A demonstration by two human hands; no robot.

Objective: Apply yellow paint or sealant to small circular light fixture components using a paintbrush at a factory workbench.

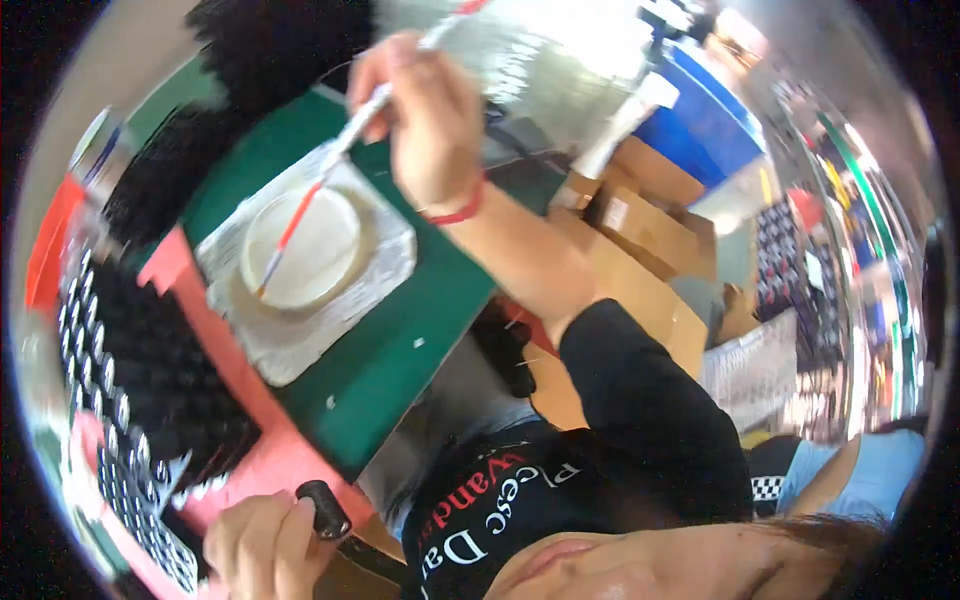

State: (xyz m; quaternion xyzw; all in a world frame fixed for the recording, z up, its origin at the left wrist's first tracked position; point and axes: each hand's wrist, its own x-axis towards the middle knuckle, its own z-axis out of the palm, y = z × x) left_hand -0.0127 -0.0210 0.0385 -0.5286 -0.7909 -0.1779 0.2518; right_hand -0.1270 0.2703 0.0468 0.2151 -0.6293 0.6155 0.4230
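My right hand (425, 125) is closed in a pinch on a thin brush (300, 215) with a white grip and a red shaft. The brush slants down to the left, and its tip reaches into a shallow round whitish dish (335, 235). Beneath the dish lies a crumpled pale wrapped pad (280, 350). At the lower left my left hand (265, 545) is closed around a short black cylinder-shaped part (325, 510), whose dark rounded end sticks out past the fingers. The dish and the brush tip are slightly blurred.
A green table top (375, 400) carries the pad and a few small white bits. Black trays (165, 370) of shiny-ended parts stand on pink material at the left. Cardboard boxes (650, 220) and a blue bin (700, 125) are at the right; another person (860, 480) is at the far right.
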